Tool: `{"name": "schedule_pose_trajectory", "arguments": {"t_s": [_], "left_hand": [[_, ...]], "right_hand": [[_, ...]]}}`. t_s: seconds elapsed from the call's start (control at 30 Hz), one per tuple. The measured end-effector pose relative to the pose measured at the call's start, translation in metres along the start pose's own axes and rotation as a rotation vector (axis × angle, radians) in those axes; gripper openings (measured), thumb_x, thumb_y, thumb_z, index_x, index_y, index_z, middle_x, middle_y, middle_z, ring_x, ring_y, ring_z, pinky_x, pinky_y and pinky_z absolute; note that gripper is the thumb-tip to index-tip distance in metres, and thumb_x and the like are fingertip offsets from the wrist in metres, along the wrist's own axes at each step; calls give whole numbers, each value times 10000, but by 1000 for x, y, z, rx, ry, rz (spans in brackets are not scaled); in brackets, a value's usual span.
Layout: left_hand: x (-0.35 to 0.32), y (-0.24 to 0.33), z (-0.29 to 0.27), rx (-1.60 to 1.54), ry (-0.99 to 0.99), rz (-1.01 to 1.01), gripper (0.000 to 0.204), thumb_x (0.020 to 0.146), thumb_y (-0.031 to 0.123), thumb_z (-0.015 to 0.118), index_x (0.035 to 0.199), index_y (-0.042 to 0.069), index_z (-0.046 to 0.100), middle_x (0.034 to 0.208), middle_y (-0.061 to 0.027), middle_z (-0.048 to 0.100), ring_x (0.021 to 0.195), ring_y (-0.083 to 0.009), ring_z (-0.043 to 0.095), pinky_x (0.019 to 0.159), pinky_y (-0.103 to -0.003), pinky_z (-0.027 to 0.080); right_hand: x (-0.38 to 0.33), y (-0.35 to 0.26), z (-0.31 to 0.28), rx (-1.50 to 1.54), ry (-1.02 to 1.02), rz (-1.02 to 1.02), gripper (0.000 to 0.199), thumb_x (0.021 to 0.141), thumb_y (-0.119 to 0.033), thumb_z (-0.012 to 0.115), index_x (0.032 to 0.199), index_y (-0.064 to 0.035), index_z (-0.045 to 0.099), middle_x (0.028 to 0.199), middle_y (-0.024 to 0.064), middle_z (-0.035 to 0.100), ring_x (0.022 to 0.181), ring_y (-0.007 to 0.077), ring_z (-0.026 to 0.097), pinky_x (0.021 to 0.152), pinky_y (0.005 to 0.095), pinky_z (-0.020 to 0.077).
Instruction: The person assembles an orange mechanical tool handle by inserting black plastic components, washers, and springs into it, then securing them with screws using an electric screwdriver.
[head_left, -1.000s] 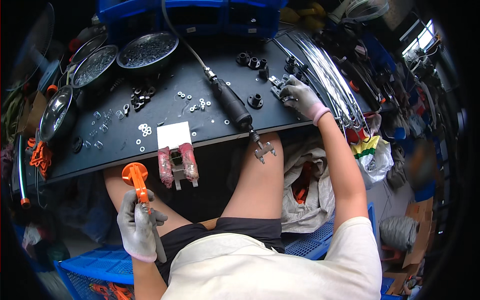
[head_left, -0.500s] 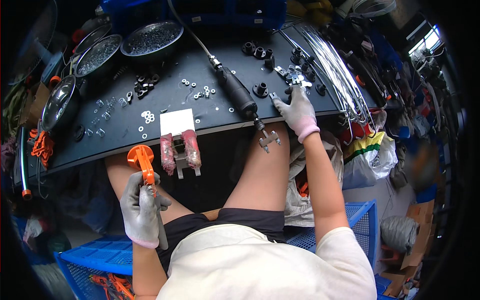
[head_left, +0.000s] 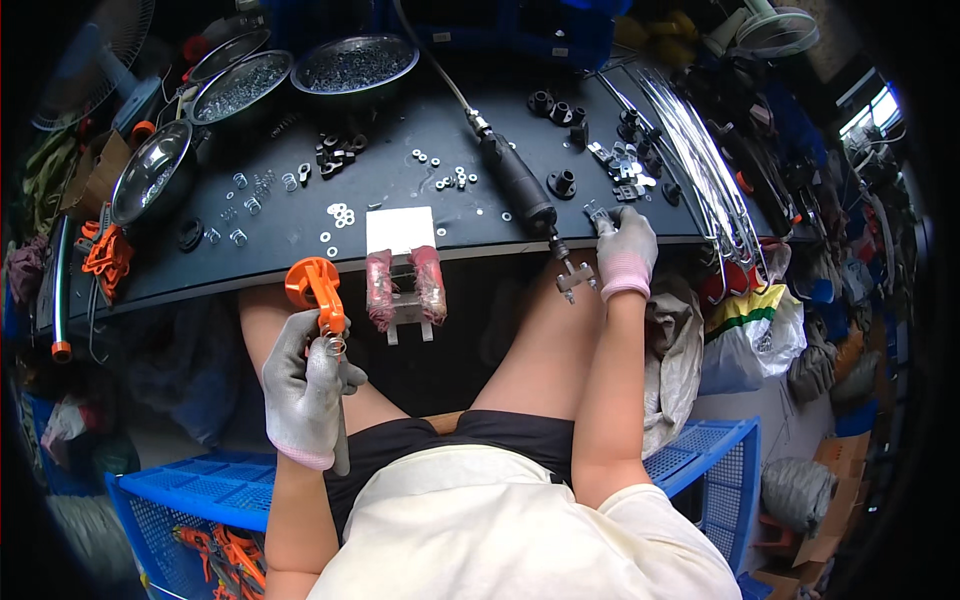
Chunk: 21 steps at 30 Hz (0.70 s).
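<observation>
My left hand [head_left: 308, 388], in a grey-white glove, is closed around an orange plastic part with a round disc end [head_left: 312, 283]. A small coil spring [head_left: 334, 345] shows at the thumb, against the orange part. My right hand [head_left: 629, 247], gloved too, is at the table's front edge, its fingers pinching a small shiny metal bracket [head_left: 597, 213]. Just left of it lies a black cylindrical power tool [head_left: 520, 183] with a hose, its metal cross-shaped head [head_left: 575, 278] hanging over the edge. Between the hands stands a metal fixture with a white plate [head_left: 399, 229] and two pink-wrapped prongs [head_left: 428, 283].
Metal bowls of small hardware [head_left: 355, 66] stand at the back left. Springs [head_left: 262, 185], washers [head_left: 342, 214], nuts [head_left: 458, 179] and black flanged parts [head_left: 562, 182] lie about the dark table. Bent metal rods [head_left: 690, 150] lie at right. Blue crates [head_left: 200, 488] flank my legs.
My right hand has drawn back from the pile of metal parts toward the table edge, with a bracket in its fingers. My left hand keeps its hold. The view has shifted slightly.
</observation>
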<state>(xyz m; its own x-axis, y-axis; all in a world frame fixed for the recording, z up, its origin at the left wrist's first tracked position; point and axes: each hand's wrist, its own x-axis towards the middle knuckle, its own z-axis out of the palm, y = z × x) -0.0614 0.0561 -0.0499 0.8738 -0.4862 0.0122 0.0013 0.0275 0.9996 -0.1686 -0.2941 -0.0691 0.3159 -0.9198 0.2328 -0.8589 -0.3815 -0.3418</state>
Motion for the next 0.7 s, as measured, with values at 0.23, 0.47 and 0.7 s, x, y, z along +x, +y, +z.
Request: {"name": "schedule_pose_trajectory", "arguments": {"t_s": [0.23, 0.47, 0.7], "left_hand": [[1, 6, -2, 5, 55, -1, 268, 985, 207, 483, 1138, 7, 576, 976, -59, 626, 599, -86, 619, 524, -200, 482], [2, 18, 0, 189, 12, 72, 251, 968, 137, 500, 1129, -33, 587, 956, -39, 626, 853, -79, 558, 783, -236, 463], [-3, 19, -4, 95, 58, 37, 206, 930, 110, 580, 1087, -19, 611, 758, -14, 575, 650, -33, 511, 589, -216, 440]], "right_hand": [[-119, -77, -74, 1486, -616, -138, 180, 901, -83, 627, 1041, 23, 592, 868, 94, 663, 696, 127, 635, 579, 240, 514], [-178, -121, -62, 1531, -1544, 136, 256, 907, -232, 676, 1006, -16, 581, 799, 46, 649, 643, 91, 625, 552, 221, 509], [-181, -125, -49, 1513, -1467, 151, 192, 928, -207, 649, 951, -45, 549, 727, 50, 632, 458, 45, 543, 396, 167, 432]]}}
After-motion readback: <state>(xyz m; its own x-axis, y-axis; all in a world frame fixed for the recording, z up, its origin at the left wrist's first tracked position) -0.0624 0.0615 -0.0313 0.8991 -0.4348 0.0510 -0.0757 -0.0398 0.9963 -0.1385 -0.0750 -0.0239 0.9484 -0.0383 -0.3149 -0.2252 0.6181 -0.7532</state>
